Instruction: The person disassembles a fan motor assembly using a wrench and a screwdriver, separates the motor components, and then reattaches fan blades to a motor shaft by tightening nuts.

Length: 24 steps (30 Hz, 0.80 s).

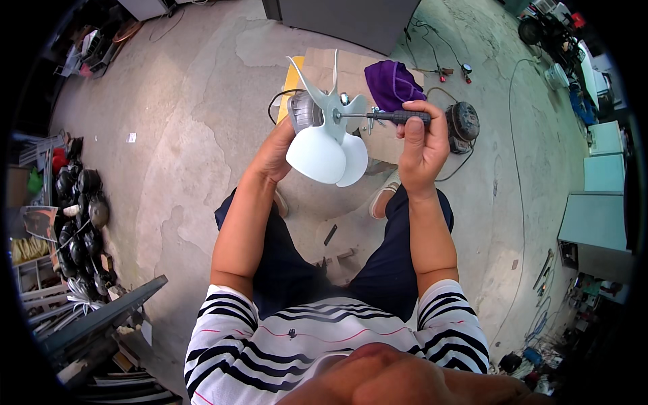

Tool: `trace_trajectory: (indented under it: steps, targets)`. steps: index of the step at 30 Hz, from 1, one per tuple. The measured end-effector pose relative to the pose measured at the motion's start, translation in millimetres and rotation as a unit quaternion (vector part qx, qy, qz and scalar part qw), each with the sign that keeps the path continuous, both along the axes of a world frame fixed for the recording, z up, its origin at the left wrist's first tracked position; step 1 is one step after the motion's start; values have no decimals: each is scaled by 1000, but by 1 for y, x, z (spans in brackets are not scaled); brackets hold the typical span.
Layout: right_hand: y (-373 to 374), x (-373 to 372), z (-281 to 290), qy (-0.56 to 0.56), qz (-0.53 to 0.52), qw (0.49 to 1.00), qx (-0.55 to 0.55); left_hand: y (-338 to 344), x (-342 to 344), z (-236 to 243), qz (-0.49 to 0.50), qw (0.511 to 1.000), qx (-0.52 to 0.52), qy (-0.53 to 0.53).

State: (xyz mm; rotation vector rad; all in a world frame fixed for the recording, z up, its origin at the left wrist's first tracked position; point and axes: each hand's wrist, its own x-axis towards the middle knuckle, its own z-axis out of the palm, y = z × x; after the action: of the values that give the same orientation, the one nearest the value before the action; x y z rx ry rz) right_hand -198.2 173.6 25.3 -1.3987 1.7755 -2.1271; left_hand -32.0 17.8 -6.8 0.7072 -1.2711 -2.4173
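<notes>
A grey, ribbed fan motor [305, 110] is gripped from below and behind by my left hand [275, 150]; some of its fingers are hidden by the motor. On the motor's front sits a pale white-blue fan blade [316, 155] with several vanes. My right hand [424, 152] is closed round the dark handle of a screwdriver [385, 116], held level. Its shaft points left, and the tip meets the blade's hub. Small metal parts show behind the shaft, partly hidden. Under both hands is a low surface covered with cardboard [320, 62].
A purple cloth [393, 86] lies on the cardboard. To its right, a dark round machine [463, 121] stands on the floor with a cable. Hoses with a gauge [466, 68] lie beyond. A grey cabinet [344, 23] stands ahead. Dark rounded units [81, 209] crowd the left.
</notes>
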Motion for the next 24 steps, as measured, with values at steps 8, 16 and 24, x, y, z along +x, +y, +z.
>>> trace_trajectory:
  steps: [8,16,24]
  targets:
    - [-5,3,3,-92,46,993,57,-3,1,2,55,998,14,21]
    - [-12,-5,-5,-188,155,949,200,-21,0,-11,141,988,-52,23]
    - [-8,-18,-10,-321,272,863,280,-21,2,-13,141,975,-172,7]
